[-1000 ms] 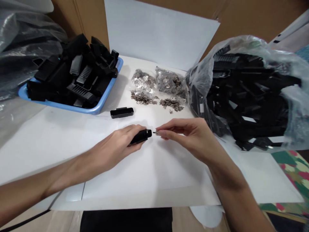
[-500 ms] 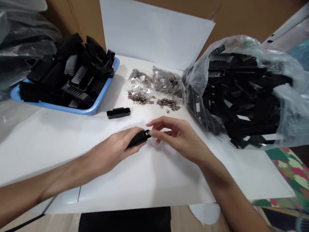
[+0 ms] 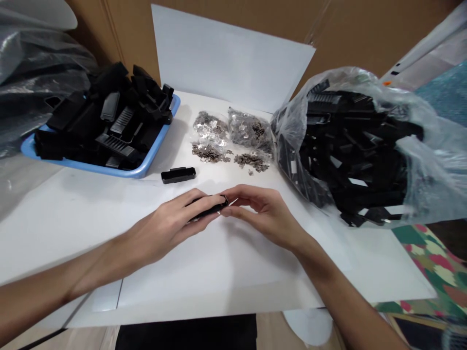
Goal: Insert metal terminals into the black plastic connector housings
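Note:
My left hand is closed around a small black plastic case, with a finger stretched along its top. My right hand meets the right end of the same case, thumb below and fingertips above, closed on that end. A tiny bright spot shows by the right thumb, too small to make out. Behind the left hand, a second black plastic case lies on the white table, its hollow side showing.
Small metal plates lie in two piles, a left pile and a right pile, before clear bags of metal pieces. At left stands a blue tray heaped with black parts; at right, a large plastic bag holds more.
The case has tipped in my left hand, so its slotted end no longer shows. My left finger now reaches along its top, and my right fingertips have closed on its end. The view shifted slightly.

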Available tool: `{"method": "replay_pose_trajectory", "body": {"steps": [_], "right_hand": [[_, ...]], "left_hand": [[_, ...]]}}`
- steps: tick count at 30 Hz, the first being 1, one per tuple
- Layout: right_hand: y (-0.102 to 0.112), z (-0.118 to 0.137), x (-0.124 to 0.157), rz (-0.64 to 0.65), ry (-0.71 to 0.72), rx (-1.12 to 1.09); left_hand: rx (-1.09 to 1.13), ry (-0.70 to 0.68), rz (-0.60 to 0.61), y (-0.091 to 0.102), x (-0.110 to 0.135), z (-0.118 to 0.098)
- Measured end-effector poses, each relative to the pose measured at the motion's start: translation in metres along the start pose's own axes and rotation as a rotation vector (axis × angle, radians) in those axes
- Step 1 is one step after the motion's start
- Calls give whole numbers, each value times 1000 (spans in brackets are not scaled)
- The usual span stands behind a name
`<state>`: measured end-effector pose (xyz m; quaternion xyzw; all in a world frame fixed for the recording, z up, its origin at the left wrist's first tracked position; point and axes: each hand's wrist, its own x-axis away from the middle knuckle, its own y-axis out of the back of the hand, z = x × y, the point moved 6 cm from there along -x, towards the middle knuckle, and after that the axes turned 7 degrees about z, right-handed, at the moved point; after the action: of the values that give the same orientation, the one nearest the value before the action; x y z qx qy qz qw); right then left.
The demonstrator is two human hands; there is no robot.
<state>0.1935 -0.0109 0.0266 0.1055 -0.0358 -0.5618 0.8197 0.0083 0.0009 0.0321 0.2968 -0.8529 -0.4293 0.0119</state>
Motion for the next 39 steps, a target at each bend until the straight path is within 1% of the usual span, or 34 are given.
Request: {"method": "replay_pose_trajectory", "body": {"steps": [3, 6, 10, 14, 18, 23, 34, 39], "right_hand": [[-1, 1, 0, 9, 12, -23], [-2, 1, 0, 8, 7, -22], [-3, -3, 0, 16, -10, -13], [-4, -5, 0, 17, 7, -12], [-5, -6, -1, -2, 19, 10], [-7, -7, -1, 12, 27, 9], [-9, -8, 1, 10, 14, 28], [-10, -7, 1, 11, 32, 11]], "left_hand": [[-15, -19, -5, 3, -2, -2], [-24, -32, 20, 4, -3, -4], [-41, -22, 39, 7, -4, -3], [-62, -10, 65, 8, -5, -2], [-71, -52, 44, 12, -7, -2], [-107, -62, 76, 11, -8, -1], [-167, -112, 78, 14, -10, -5], [-162, -123, 79, 16, -9, -7]]}}
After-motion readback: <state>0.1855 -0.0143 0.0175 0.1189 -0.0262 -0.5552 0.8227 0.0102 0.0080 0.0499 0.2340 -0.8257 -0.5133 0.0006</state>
